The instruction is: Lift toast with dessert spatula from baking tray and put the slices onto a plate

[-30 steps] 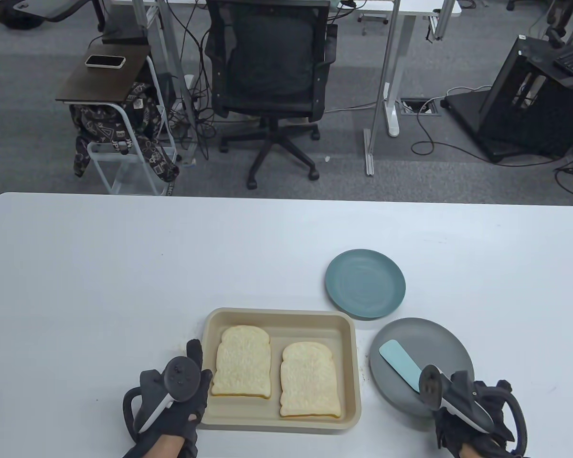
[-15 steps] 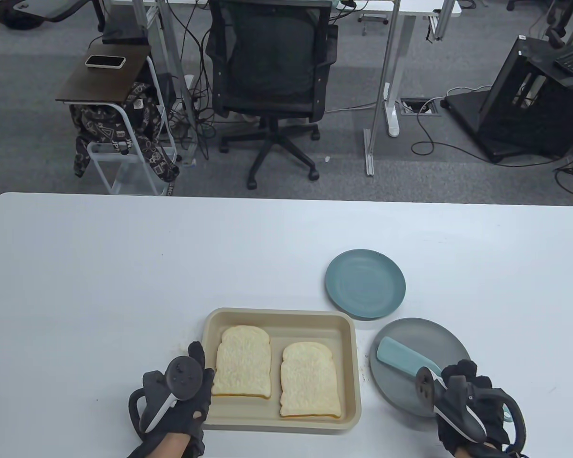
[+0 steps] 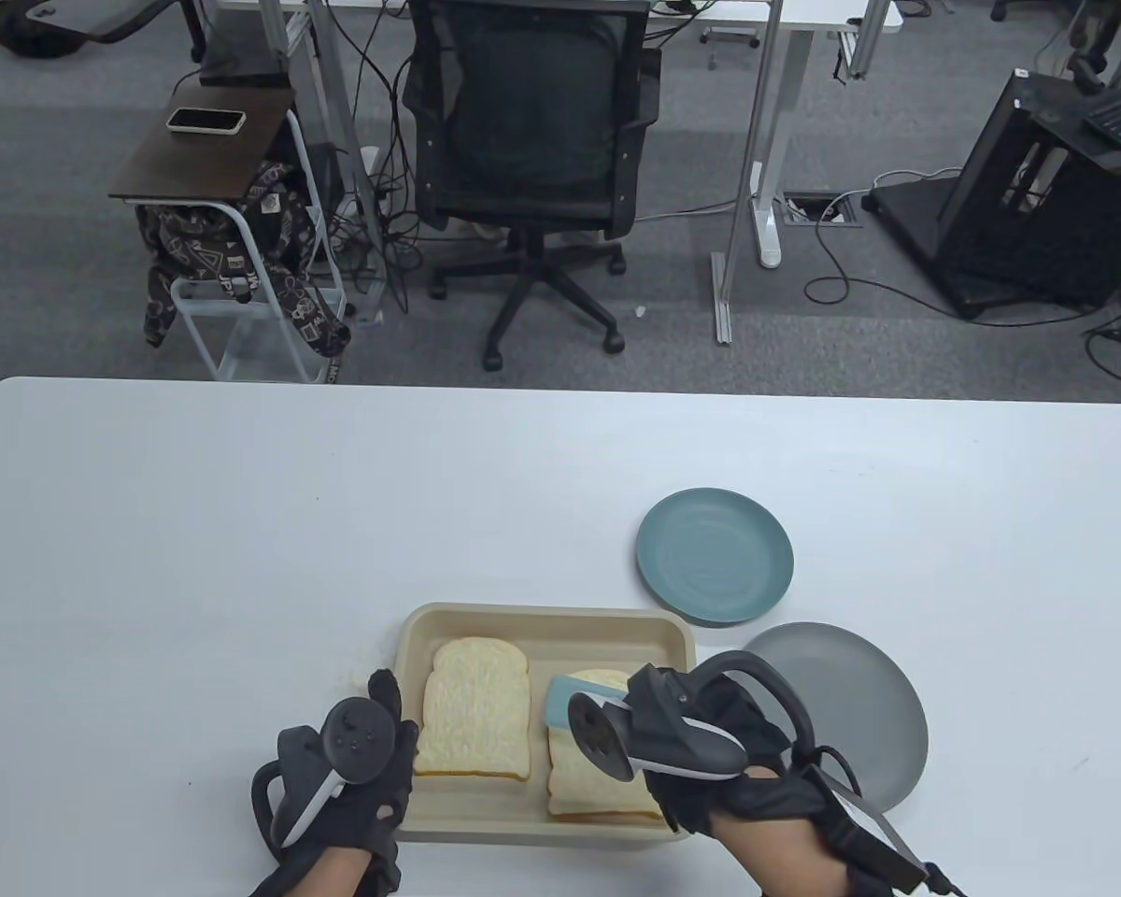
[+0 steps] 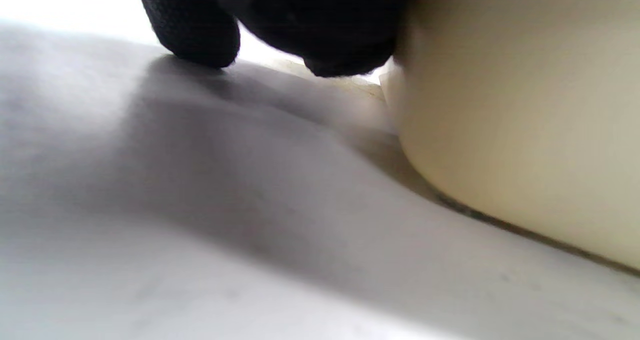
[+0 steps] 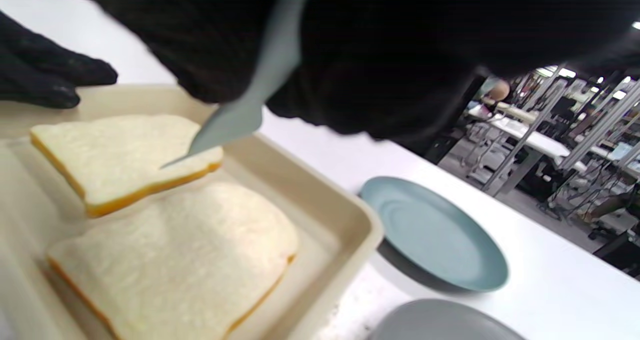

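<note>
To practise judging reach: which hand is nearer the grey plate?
Right. The right hand, gripping the spatula over the tray, is just left of the grey plate; the left hand rests at the tray's far left edge.

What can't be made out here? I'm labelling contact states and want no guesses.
- Spatula tip: wrist view, perspective hides whether it touches the toast.
- Spatula handle: table view, right hand and tracker cover it.
- Left hand grip on the tray: tracker covers it; left wrist view blurred.
</note>
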Motion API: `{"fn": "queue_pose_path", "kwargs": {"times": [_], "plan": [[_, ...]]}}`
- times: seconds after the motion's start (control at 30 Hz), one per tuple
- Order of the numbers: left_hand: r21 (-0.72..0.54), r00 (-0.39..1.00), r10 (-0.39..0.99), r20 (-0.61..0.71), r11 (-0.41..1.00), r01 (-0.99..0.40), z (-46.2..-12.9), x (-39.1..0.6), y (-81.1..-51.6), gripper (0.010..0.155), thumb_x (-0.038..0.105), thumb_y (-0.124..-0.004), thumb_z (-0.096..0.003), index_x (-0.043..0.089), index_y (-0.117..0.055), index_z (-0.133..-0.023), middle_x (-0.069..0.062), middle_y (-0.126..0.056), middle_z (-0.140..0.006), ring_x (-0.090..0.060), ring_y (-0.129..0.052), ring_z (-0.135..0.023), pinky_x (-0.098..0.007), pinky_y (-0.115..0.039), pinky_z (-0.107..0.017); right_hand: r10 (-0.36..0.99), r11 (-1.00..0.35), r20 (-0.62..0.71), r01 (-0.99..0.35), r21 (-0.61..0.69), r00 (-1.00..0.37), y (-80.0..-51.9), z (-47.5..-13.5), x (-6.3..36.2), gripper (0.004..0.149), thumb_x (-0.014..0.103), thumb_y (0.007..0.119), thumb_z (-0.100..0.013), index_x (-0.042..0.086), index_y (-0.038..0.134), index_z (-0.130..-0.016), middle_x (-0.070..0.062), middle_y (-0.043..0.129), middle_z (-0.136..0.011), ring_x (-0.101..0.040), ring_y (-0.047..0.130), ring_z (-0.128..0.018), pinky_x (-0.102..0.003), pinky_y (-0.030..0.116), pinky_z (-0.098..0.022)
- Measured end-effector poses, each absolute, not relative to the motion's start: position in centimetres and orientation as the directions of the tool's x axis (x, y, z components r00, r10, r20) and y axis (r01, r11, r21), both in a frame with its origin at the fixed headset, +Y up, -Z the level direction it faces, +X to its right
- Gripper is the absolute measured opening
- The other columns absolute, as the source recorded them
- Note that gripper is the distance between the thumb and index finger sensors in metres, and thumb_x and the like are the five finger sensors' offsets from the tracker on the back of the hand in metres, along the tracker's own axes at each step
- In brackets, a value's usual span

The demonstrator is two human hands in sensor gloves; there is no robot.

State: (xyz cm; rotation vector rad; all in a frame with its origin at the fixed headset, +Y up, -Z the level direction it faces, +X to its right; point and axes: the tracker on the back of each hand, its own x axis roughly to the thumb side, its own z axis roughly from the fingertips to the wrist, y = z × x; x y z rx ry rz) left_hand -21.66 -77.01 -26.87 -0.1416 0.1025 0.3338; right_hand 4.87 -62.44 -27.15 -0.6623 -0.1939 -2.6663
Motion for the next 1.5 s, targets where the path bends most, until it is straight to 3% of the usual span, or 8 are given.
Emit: {"fn": "queue_pose_path", "kwargs": {"times": [0.3, 0.63, 0.8, 1.5], "plan": [[-0.122, 0.938, 0.324, -0.122, 0.933, -0.338, -26.9, -21.7, -77.0, 0.063, 0.043, -0.068, -0.0587, 0.015, -0.045, -0.111, 0.001, -0.092, -0.065, -0.012, -0.096, -0.02, -0.055, -0.076, -0.066, -0.364, -0.877, 0.498, 0.47, 0.1, -0.787, -64.4, -29.0, 3.2, 0.048, 0.032, 0.085, -0.038, 0.009, 0.087, -0.08, -0.02, 0.094, -0.067, -0.026, 0.103, -0.021, -0.036, 0.094, -0.003], [-0.123, 0.933, 0.344, -0.101, 0.927, -0.355, -26.9, -21.7, -77.1, 0.062, 0.041, -0.065, -0.0585, 0.013, -0.046, -0.111, 0.0, -0.092, -0.065, -0.012, -0.096, -0.021, -0.055, -0.075, -0.066, -0.028, -0.963, 0.47, 0.15, 0.224, -0.882, -67.8, -31.3, 7.9, 0.048, 0.032, 0.084, -0.038, 0.009, 0.087, -0.08, -0.02, 0.094, -0.067, -0.027, 0.103, -0.022, -0.037, 0.094, -0.004], [-0.12, 0.934, 0.343, -0.102, 0.928, -0.354, -26.9, -21.7, -77.1, 0.062, 0.041, -0.065, -0.0586, 0.013, -0.046, -0.111, 0.0, -0.092, -0.064, -0.012, -0.096, -0.021, -0.055, -0.076, -0.066, 0.071, -0.968, 0.452, 0.048, 0.247, -0.889, -69.3, -31.8, 8.2, 0.048, 0.032, 0.084, -0.038, 0.008, 0.087, -0.08, -0.021, 0.094, -0.066, -0.027, 0.103, -0.021, -0.037, 0.094, -0.003], [-0.111, 0.923, 0.367, -0.115, 0.919, -0.379, -26.7, -21.9, -77.4, 0.061, 0.042, -0.063, -0.0591, 0.015, -0.045, -0.111, 0.001, -0.091, -0.064, -0.011, -0.096, -0.021, -0.054, -0.073, -0.067, 0.16, -0.979, 0.442, -0.086, 0.183, -0.883, -71.5, -31.8, 3.1, 0.048, 0.032, 0.084, -0.038, 0.008, 0.087, -0.08, -0.021, 0.095, -0.065, -0.026, 0.103, -0.02, -0.036, 0.094, -0.002]]}}
